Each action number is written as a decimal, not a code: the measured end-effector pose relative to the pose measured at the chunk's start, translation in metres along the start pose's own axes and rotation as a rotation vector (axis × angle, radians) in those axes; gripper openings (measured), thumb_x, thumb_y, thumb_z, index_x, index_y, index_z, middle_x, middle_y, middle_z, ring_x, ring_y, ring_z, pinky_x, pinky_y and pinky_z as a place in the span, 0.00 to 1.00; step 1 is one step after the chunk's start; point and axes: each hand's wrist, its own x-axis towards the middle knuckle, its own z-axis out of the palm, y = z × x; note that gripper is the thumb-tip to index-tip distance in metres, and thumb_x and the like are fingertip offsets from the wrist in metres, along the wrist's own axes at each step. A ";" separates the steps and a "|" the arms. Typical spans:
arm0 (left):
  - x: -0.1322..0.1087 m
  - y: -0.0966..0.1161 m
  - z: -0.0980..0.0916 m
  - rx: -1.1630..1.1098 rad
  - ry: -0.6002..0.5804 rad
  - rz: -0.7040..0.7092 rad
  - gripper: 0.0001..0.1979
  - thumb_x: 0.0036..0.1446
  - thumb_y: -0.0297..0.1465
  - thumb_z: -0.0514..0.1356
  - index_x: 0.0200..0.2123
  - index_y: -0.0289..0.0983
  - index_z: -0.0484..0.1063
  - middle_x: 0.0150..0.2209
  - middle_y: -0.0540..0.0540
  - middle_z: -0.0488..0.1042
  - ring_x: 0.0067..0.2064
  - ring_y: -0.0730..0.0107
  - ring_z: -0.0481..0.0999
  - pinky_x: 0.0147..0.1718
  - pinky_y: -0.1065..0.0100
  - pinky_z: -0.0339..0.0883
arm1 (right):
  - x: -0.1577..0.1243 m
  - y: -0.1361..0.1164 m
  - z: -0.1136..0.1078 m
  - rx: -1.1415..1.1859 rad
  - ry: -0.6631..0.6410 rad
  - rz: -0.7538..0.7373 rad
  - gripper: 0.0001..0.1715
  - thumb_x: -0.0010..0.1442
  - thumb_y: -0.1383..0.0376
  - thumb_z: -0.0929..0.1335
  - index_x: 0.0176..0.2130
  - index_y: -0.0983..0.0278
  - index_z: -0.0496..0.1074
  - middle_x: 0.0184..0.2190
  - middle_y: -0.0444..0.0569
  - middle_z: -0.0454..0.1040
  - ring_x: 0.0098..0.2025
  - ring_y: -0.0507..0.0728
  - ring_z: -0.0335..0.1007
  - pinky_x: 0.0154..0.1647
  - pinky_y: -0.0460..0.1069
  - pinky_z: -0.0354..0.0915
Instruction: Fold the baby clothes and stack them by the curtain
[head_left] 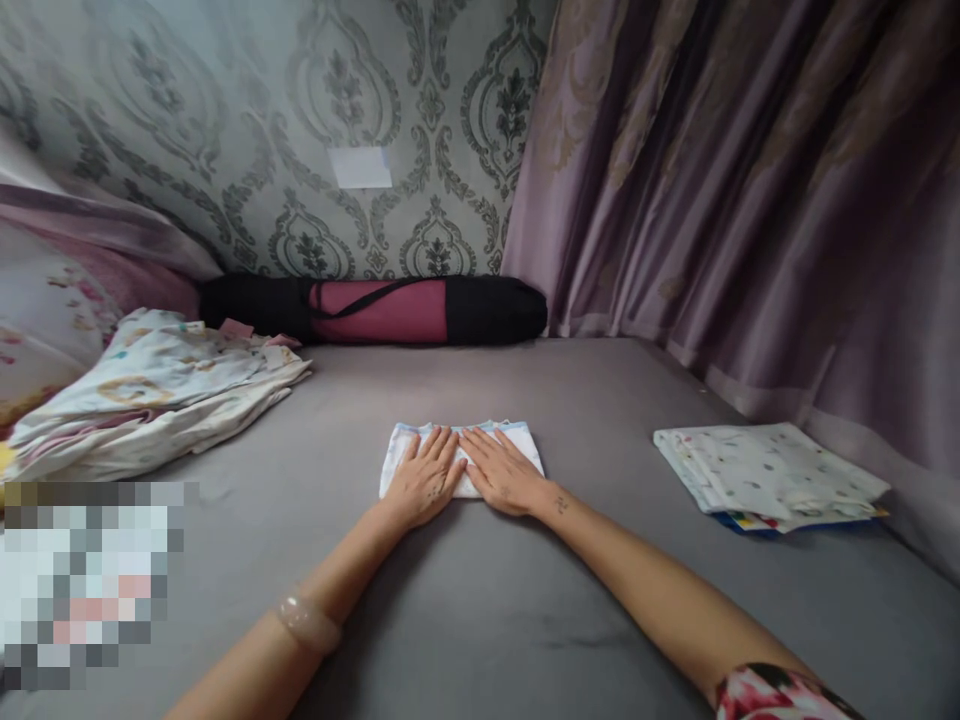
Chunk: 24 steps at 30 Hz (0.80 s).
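A folded white cloth [472, 486] with a light blue edge lies flat on the grey bed sheet [480, 600]. My left hand [426, 472] rests palm down on its left half, fingers stretched out. On the right half lies my right hand [504, 470], also flat with its fingers spread. The two hands are side by side, thumbs close together near the middle. Much of the cloth is hidden under them. Neither hand grips it.
To the right sits a folded stack of patterned cloth [772, 470]. Loose printed fabric [172, 375] is heaped at the left. A black and maroon roll bag [379, 310] lies along the wall, and a purple curtain [675, 180] hangs at the right. The lower left is blurred out.
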 end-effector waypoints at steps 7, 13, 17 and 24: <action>-0.001 -0.004 0.010 -0.013 -0.018 -0.018 0.29 0.68 0.42 0.37 0.64 0.32 0.55 0.66 0.38 0.55 0.68 0.56 0.51 0.63 0.49 0.46 | 0.000 0.004 0.008 0.032 0.005 0.007 0.32 0.69 0.59 0.51 0.67 0.68 0.50 0.68 0.52 0.50 0.69 0.56 0.39 0.69 0.58 0.37; 0.004 -0.010 -0.001 -0.055 -0.101 0.015 0.30 0.68 0.43 0.37 0.65 0.32 0.54 0.66 0.37 0.55 0.68 0.55 0.50 0.62 0.49 0.48 | 0.003 0.003 -0.005 0.088 -0.097 0.026 0.34 0.69 0.56 0.50 0.67 0.70 0.49 0.68 0.55 0.47 0.70 0.58 0.38 0.69 0.59 0.38; 0.001 -0.023 -0.009 -0.007 -0.042 0.009 0.31 0.67 0.45 0.37 0.63 0.32 0.57 0.66 0.35 0.55 0.67 0.55 0.51 0.63 0.48 0.46 | -0.001 0.009 -0.017 0.031 -0.053 0.067 0.36 0.69 0.53 0.50 0.67 0.72 0.50 0.68 0.59 0.46 0.70 0.60 0.37 0.69 0.59 0.37; -0.010 -0.042 0.011 -0.019 0.006 -0.060 0.34 0.66 0.47 0.38 0.64 0.29 0.56 0.65 0.35 0.56 0.67 0.53 0.51 0.64 0.51 0.45 | -0.011 0.027 -0.001 -0.028 -0.017 0.101 0.36 0.69 0.54 0.51 0.66 0.72 0.52 0.67 0.59 0.48 0.70 0.60 0.39 0.69 0.59 0.38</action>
